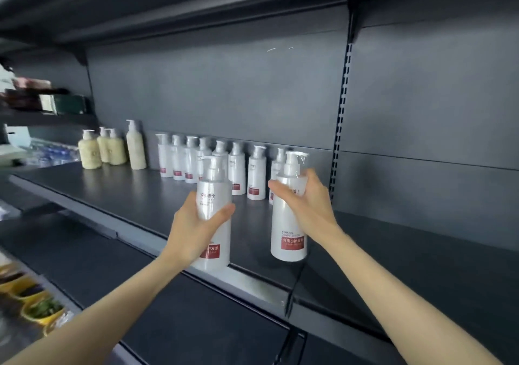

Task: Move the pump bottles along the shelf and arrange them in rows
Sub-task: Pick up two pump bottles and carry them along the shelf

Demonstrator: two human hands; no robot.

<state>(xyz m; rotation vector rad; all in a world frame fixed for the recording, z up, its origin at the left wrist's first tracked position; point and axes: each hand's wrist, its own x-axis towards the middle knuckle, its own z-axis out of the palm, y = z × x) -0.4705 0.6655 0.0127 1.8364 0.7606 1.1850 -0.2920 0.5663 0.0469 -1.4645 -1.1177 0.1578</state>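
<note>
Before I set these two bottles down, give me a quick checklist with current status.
1. Left hand gripping its white bottle: ok.
2. Right hand gripping its white bottle: ok.
3. Both bottles upright, pumps on top: ok.
4. Back row of white bottles standing upright: ok.
5. Bare shelf in front of that row for a second row: ok.
6. Held bottles resting on the shelf or lifted: cannot tell.

right pump bottle point(289, 224) label, "KERATIN CONDITIONER", "角蛋白护发素"
</note>
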